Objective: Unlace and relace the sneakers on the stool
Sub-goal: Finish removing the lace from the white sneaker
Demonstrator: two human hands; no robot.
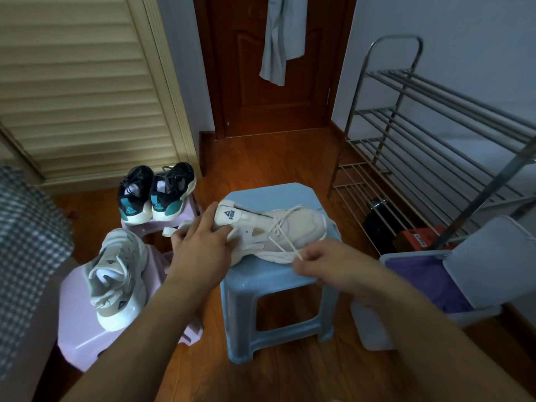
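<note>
Wooden flooring [232, 381] runs under everything, and the blue stool [261, 285] stands on it at the middle of the view, so places are given from that stool. Nearest the camera, two bare forearms reach toward the stool's seat. On the seat lies a cream sneaker [290, 227], tipped on its side with its heel end toward the left and hanging just past the seat's left edge. The left hand [200, 245] rests over the heel and collar of this sneaker, fingers curled round it. The right hand [327, 262], at the stool's near right edge, pinches the white lace [285, 242] by its tip; the lace runs from the fingers up across the sneaker's side toward the eyelets.

Left of the stool and a little nearer, a grey-and-white sneaker [119, 277] stands on a pink stool [78, 329]. Checked fabric [26, 242] fills the left edge beyond that. Right of the stool, a bin [470, 274] with a purple liner has its lid raised.

Behind the stool to the left, a pair of black sneakers [156, 192] with teal heels sits on another pink stool, before a louvred door [81, 82]. Behind the stool to the right stands a metal shoe rack [429, 132]. Farthest back is a brown wooden door [246, 68] with a pale garment [281, 39] hanging on it.
</note>
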